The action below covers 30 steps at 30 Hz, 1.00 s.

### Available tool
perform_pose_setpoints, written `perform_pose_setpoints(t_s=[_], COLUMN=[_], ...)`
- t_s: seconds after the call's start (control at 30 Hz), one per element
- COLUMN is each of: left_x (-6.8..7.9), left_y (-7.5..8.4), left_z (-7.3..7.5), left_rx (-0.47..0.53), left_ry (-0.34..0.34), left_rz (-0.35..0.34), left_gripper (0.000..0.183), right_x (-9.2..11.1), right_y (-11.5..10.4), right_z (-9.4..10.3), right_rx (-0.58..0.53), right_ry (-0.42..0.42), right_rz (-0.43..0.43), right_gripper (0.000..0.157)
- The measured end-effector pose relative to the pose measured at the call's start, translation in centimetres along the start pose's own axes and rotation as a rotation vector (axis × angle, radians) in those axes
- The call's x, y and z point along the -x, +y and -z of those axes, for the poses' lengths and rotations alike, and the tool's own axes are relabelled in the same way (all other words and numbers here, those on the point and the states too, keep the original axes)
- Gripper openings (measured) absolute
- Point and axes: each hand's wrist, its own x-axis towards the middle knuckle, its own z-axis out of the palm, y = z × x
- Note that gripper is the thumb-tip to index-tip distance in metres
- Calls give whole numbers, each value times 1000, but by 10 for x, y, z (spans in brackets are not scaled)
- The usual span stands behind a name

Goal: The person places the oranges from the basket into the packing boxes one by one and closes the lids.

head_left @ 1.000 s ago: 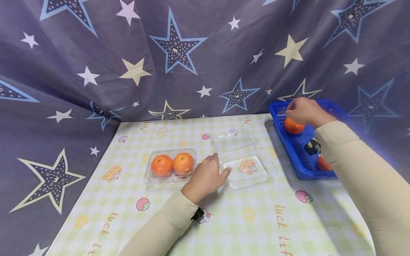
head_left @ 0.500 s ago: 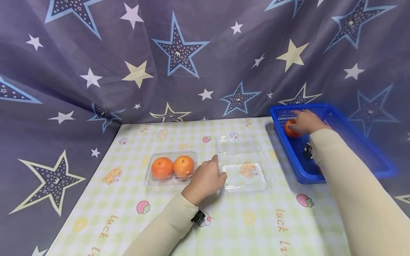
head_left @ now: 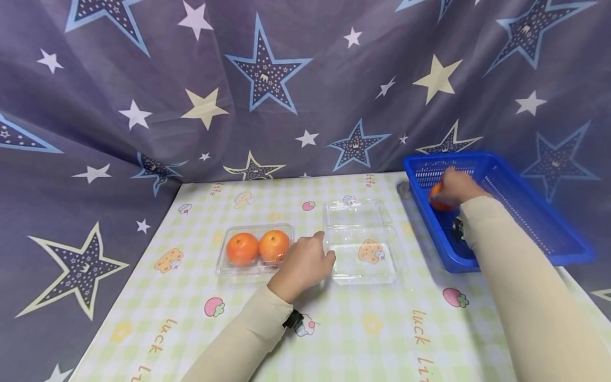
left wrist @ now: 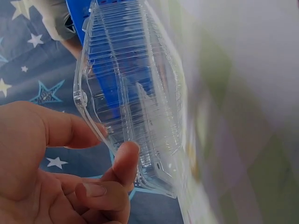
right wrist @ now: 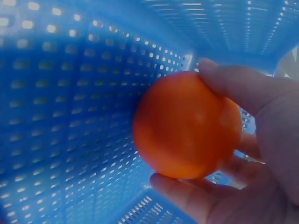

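Observation:
An orange lies in the back left corner of the blue basket. My right hand grips it, with the thumb on one side and fingers curled round the other, as the right wrist view shows. On the tablecloth stands a clear plastic clamshell box, its lid laid open toward the back with nothing inside. My left hand pinches the box's left rim between thumb and finger. Left of that hand, a second clear box holds two oranges, side by side.
A checked tablecloth with printed fruit and lettering covers the table. Behind it hangs a dark curtain with stars. My right forearm hides part of the basket's near side, where a dark patterned item partly shows.
My right hand has gone down into the basket and closed round the orange, shifting it slightly. The open box was moved a little and straightened; my left hand has stayed at its rim.

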Motion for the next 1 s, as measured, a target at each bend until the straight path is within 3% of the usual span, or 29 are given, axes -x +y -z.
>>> perform_pose_setpoints(t_s=[0.1,0.17,0.43,0.77,1.0], left_x=[0,0,0,-1,-2], left_y=[0,1,1,-3,-7], left_z=[3,3,3,6,8], left_rx=[8,12,18,17,21], left_ry=[-1,-11,-29,-45,-49], left_rz=[2,6,17,46,36], left_gripper=[53,51,57,53,54], right_x=[3,6,17,37,54], right_y=[-1,0,12,6,-9], right_z=[2,4,16,35,45], right_rx=[20,19,-73,-149,-225], right_ry=[-9,-19,-29,102,203], right_rz=[16,9,-47,2,20], right_gripper=[49,46,66,94,98])
